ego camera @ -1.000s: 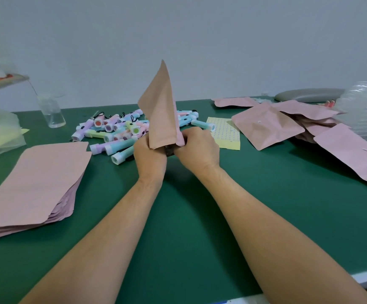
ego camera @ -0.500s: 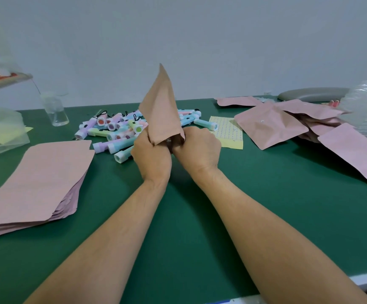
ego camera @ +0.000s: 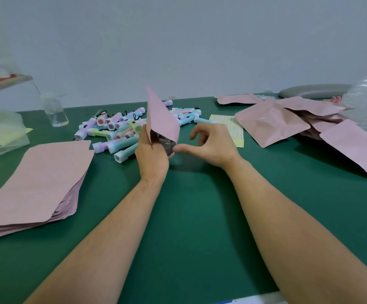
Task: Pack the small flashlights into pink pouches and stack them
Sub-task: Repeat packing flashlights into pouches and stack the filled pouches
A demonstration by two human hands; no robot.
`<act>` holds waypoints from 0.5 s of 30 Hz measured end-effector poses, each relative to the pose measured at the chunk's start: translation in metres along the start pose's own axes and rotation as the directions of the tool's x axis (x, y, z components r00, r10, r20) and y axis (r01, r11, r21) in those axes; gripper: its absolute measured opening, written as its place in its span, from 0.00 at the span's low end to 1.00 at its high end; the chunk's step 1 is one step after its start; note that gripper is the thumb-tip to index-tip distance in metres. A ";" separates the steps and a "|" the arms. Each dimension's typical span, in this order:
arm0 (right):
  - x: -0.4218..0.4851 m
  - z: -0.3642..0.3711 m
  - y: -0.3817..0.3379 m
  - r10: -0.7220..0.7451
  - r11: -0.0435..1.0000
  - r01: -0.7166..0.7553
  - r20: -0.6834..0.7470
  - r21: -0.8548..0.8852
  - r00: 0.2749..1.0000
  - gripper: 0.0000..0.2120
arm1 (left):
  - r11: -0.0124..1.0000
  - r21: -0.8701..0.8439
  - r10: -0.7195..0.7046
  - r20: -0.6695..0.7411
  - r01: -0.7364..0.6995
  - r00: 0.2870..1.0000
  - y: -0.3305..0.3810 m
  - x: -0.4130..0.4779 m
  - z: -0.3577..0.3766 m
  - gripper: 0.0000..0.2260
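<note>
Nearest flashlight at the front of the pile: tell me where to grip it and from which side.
Pinch the flashlight across its slim blue barrel, behind the wider white head, coming from above on the near side. It lies flat, uncovered, at the front edge of the pile. The right hand holds nothing; the left hand holds the pouch.

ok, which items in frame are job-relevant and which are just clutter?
Job: held pouch in left hand, right hand, flashlight pile, flat pouch stack, pouch heap at right.
Clutter: clear bottle, yellow dotted sheet, plastic bag, grey pad.
</note>
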State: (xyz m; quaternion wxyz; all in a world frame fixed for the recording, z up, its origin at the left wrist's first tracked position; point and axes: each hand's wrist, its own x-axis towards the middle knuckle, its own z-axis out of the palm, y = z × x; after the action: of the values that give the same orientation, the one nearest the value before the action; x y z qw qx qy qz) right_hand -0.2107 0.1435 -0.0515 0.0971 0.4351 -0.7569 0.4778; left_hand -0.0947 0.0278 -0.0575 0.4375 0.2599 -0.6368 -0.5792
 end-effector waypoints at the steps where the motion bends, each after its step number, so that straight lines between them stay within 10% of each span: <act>1: 0.000 -0.003 0.004 -0.012 1.000 0.012 -0.039 0.025 0.999 0.27 | 0.999 -0.017 -0.028 -0.010 0.028 1.000 -0.001 0.002 0.000 0.26; 6: 0.019 -0.012 0.032 0.008 0.948 -0.132 -0.395 -0.289 0.919 0.14 | 0.995 0.097 -0.011 0.013 0.010 1.000 -0.003 0.007 0.001 0.27; 10: 0.036 0.007 0.046 -0.060 0.720 -0.089 -0.189 -0.688 0.980 0.16 | 0.994 0.108 -0.015 0.061 0.008 0.998 -0.004 0.005 0.004 0.27; 15: 0.050 0.015 0.053 0.069 0.705 -0.063 -0.020 -0.706 0.997 0.26 | 0.992 0.122 -0.001 0.094 -0.011 0.996 -0.007 0.009 0.005 0.23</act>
State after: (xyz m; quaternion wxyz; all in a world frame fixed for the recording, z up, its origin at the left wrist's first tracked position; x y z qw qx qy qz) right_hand -0.2764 0.1119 -0.0648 0.2358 0.3395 -0.8975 0.1536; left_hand -0.1049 0.0216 -0.0621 0.3919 0.2574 -0.6916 -0.5494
